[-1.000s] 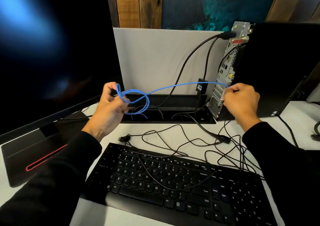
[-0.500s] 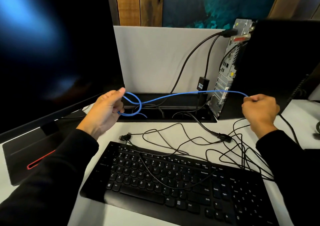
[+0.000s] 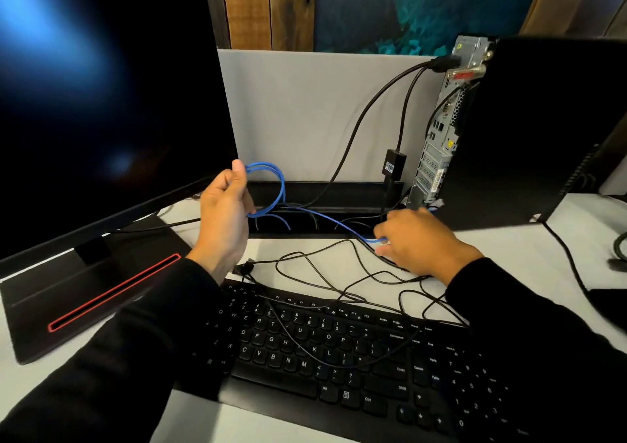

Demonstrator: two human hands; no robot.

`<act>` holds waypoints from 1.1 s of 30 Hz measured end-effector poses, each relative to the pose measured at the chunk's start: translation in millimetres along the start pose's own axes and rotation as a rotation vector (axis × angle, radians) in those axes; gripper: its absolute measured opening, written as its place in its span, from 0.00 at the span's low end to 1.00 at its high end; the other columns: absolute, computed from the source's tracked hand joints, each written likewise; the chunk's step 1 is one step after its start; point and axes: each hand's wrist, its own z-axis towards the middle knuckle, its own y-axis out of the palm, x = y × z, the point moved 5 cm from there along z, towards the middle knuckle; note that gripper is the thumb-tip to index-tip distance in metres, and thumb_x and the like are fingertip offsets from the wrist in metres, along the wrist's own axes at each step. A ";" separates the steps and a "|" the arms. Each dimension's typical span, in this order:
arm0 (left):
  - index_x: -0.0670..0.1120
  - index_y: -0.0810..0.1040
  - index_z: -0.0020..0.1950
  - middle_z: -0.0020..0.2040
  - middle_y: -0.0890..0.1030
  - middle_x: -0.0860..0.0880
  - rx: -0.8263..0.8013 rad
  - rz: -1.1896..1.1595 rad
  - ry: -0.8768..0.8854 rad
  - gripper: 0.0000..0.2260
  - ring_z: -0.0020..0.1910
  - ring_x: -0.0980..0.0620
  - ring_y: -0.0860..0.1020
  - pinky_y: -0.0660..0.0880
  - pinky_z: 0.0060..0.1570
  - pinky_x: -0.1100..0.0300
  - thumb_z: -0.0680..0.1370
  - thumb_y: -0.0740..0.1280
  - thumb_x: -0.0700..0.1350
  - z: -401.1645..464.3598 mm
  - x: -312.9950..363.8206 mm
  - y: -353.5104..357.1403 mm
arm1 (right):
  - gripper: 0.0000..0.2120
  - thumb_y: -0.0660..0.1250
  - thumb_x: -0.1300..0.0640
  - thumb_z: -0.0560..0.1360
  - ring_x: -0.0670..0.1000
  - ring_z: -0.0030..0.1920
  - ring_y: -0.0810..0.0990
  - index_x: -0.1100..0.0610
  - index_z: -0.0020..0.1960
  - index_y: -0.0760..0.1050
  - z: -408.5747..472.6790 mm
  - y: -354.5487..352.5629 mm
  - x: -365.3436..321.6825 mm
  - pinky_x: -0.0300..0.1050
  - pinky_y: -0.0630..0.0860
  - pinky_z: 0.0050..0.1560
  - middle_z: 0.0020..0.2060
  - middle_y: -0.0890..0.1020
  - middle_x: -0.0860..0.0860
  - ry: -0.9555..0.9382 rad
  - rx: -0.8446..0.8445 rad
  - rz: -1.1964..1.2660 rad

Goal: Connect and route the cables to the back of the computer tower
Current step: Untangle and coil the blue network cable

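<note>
On the white tabletop, both our hands grip the blue cable; we should feed slack gently toward the tower.

White desk, grey divider panel behind, wood planks, teal-blue painting, dim light

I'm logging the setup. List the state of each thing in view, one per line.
blue cable: unplugged, coiled in left hand, held by right hand
computer tower: upright, rear ports exposed, black cables plugged in
monitor: dark
keyboard: thin cords draped over it
</note>
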 end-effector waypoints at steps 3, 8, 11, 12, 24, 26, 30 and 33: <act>0.51 0.63 0.33 0.30 0.58 0.52 -0.056 0.019 0.039 0.20 0.29 0.54 0.57 0.56 0.34 0.58 0.81 0.67 0.51 -8.1 0.0 13.4 | 0.08 0.62 0.43 0.82 0.50 0.52 0.76 0.46 0.50 0.76 1.7 -16.4 -17.0 0.54 0.65 0.62 0.46 0.75 0.46 -0.167 0.063 -0.055; 0.46 0.64 0.33 0.25 0.67 0.58 -0.096 0.080 0.080 0.20 0.25 0.61 0.66 0.68 0.31 0.71 0.85 0.62 0.42 -27.5 2.0 37.9 | 0.18 0.54 0.39 0.81 0.46 0.47 0.73 0.46 0.50 0.79 -5.0 -51.3 -30.5 0.52 0.60 0.55 0.42 0.74 0.43 -0.355 0.415 0.156; 0.46 0.64 0.35 0.28 0.65 0.57 -0.165 0.073 0.077 0.18 0.28 0.60 0.64 0.68 0.32 0.70 0.86 0.60 0.42 -28.5 0.6 44.1 | 0.20 0.54 0.39 0.81 0.50 0.46 0.75 0.47 0.51 0.82 -2.9 -66.4 -40.5 0.53 0.64 0.51 0.40 0.77 0.45 -0.381 0.548 0.250; 0.46 0.65 0.36 0.29 0.65 0.55 -0.202 0.070 0.064 0.18 0.29 0.59 0.64 0.69 0.33 0.70 0.86 0.59 0.42 -29.1 -0.7 46.4 | 0.20 0.55 0.39 0.81 0.51 0.45 0.75 0.48 0.51 0.82 -2.3 -70.9 -44.9 0.52 0.65 0.49 0.39 0.77 0.45 -0.390 0.589 0.273; 0.47 0.70 0.44 0.34 0.78 0.42 -0.516 0.233 -0.071 0.15 0.37 0.51 0.77 0.75 0.45 0.65 0.88 0.52 0.45 -46.2 -8.5 59.3 | 0.29 0.67 0.32 0.74 0.50 0.30 0.73 0.57 0.34 0.69 -2.9 -98.1 -12.4 0.45 0.69 0.32 0.24 0.69 0.48 0.266 0.811 0.686; 0.44 0.70 0.48 0.35 0.81 0.43 -0.512 0.216 -0.118 0.15 0.39 0.50 0.80 0.75 0.43 0.66 0.88 0.50 0.48 -43.3 -13.7 56.4 | 0.29 0.67 0.32 0.74 0.47 0.29 0.72 0.58 0.33 0.68 -5.9 -100.7 5.9 0.44 0.68 0.32 0.24 0.71 0.50 0.356 0.861 0.759; 0.44 0.69 0.46 0.30 0.76 0.47 -0.444 0.121 -0.127 0.14 0.33 0.53 0.75 0.74 0.41 0.64 0.88 0.52 0.48 -33.5 -18.1 48.6 | 0.23 0.75 0.40 0.74 0.45 0.27 0.67 0.58 0.35 0.73 -16.6 -107.7 14.1 0.38 0.67 0.29 0.26 0.72 0.50 0.108 0.886 0.898; 0.48 0.66 0.40 0.29 0.67 0.50 -0.343 -0.048 -0.151 0.16 0.31 0.53 0.63 0.63 0.36 0.62 0.87 0.53 0.50 -21.7 -14.1 39.9 | 0.20 0.77 0.43 0.72 0.49 0.30 0.64 0.59 0.38 0.76 -22.7 -110.6 18.2 0.44 0.65 0.32 0.29 0.68 0.57 -0.035 0.854 1.009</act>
